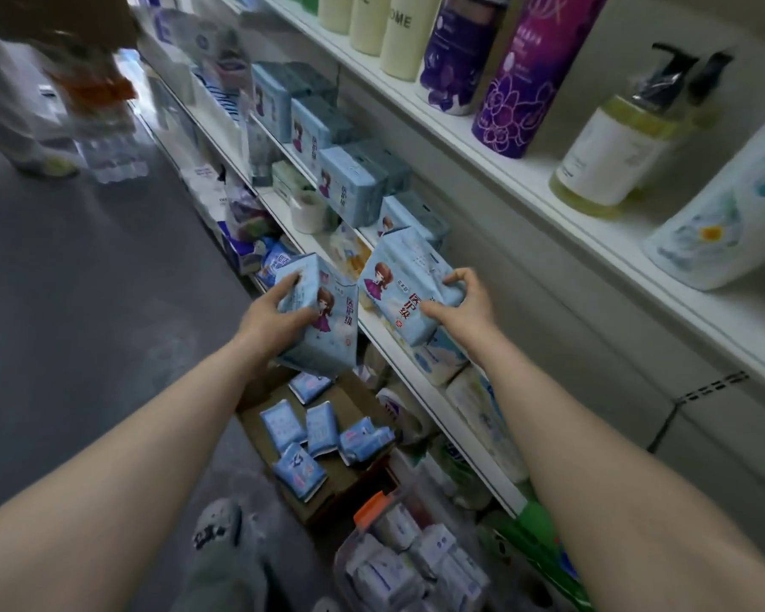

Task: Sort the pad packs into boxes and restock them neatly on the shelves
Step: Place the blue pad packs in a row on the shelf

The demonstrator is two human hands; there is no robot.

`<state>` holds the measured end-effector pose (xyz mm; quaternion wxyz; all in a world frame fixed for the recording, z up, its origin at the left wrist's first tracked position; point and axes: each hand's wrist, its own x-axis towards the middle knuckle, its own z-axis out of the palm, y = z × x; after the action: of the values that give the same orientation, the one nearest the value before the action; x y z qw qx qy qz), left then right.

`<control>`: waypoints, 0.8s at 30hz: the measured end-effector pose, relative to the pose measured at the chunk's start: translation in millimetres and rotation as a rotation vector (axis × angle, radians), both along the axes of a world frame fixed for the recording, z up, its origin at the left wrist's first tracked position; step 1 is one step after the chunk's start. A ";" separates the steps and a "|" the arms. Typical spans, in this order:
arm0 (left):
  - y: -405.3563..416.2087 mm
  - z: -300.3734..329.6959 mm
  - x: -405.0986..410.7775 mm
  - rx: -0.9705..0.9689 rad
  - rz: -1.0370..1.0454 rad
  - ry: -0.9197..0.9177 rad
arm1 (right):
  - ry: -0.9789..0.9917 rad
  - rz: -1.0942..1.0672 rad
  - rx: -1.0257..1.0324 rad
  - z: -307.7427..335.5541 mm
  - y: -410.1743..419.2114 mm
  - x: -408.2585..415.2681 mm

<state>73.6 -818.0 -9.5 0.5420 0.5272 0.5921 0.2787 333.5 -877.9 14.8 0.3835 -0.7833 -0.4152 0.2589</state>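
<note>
My left hand (271, 318) grips a light-blue pad pack (327, 329) with a cartoon girl on it, held in front of the white shelf edge (385, 335). In my right hand (464, 304) is a second matching pad pack (398, 287), tilted at the shelf's front. Behind them a row of the same blue packs (347, 185) stands along the shelf. On the floor below, an open cardboard box (350, 401) holds several small blue pad packs (321, 428).
Bottles of shampoo and soap (513, 77) line the upper shelf. A roll of tape (308, 212) sits on the pad shelf. A clear bag of white packs (416, 563) lies on the floor near my feet. Another person's legs (23, 125) stand at the far left of the aisle.
</note>
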 end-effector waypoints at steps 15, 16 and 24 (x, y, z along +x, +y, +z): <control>175.7 -23.9 -34.7 -0.083 -0.293 -0.021 | -0.157 -0.272 -0.041 -25.7 144.5 -28.4; 184.0 -25.1 -35.9 -0.085 -0.311 -0.018 | -0.158 -0.285 -0.037 -27.2 150.1 -28.3; 216.8 -35.4 -36.2 -0.092 -0.373 -0.033 | -0.106 -0.391 -0.060 -40.0 182.0 -17.0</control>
<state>37.4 -601.2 -44.9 0.6174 0.5980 0.4872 0.1548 316.5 -695.9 -25.1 0.3806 -0.8726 -0.2669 0.1499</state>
